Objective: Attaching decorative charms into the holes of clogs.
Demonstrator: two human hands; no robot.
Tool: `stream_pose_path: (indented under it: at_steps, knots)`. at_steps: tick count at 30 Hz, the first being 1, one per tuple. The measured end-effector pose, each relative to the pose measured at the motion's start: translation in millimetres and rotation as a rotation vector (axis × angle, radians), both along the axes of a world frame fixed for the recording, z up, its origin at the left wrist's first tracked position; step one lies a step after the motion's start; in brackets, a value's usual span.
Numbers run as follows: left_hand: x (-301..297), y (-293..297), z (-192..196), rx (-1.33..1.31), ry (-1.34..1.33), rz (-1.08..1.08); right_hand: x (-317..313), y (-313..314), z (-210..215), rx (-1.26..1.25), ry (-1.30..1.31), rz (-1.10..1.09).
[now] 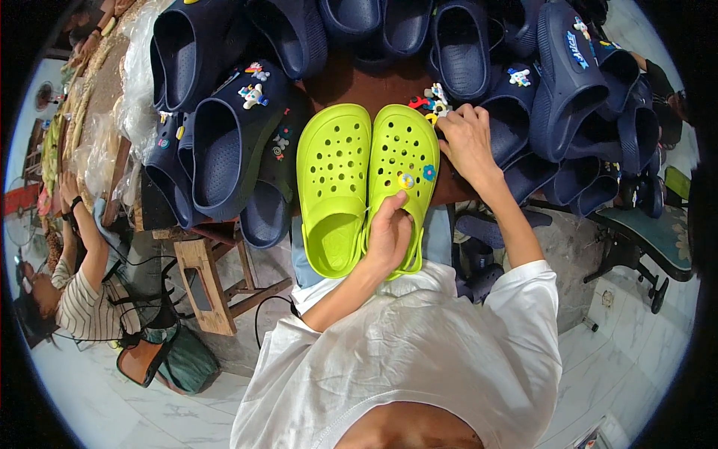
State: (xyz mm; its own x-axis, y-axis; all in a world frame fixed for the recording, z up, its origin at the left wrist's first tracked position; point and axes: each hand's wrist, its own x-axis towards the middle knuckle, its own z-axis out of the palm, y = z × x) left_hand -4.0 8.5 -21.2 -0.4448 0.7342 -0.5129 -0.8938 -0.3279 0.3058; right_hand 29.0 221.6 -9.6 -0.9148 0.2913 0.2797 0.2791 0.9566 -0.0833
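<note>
A pair of lime-green clogs lies side by side in front of me, toes pointing away: a left clog (334, 191) and a right clog (389, 163). Two small shoe charms sit in the right clog's holes, a blue flower (428, 173) and a round yellowish one (406, 180). My left hand (390, 233) grips this clog at its opening, thumb on top below the round charm, the other fingers inside and hidden. Beyond it, my right hand (468, 141) reaches into a small pile of colourful charms (434, 100). Its fingers are curled together, and their tips are partly hidden.
Navy clogs (224, 153) with charms crowd the left of the brown table (340, 84), and more navy clogs (568, 82) are stacked on the right. A wooden stool (202, 284) stands below left. Another person (90, 292) works at far left; a wheeled chair (654, 236) is at right.
</note>
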Motion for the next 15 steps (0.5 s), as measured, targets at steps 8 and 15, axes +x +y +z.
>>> stream_pose_path:
  at_steps: [8, 15]
  knots:
    - [2, -2, 0, 0.024, 0.016, 0.010, 1, 3, 4, -0.030, 0.072, 0.013]
    - [5, -1, -4, 0.011, 0.045, 0.035, 0, 11, 16, 0.044, 0.131, -0.044]
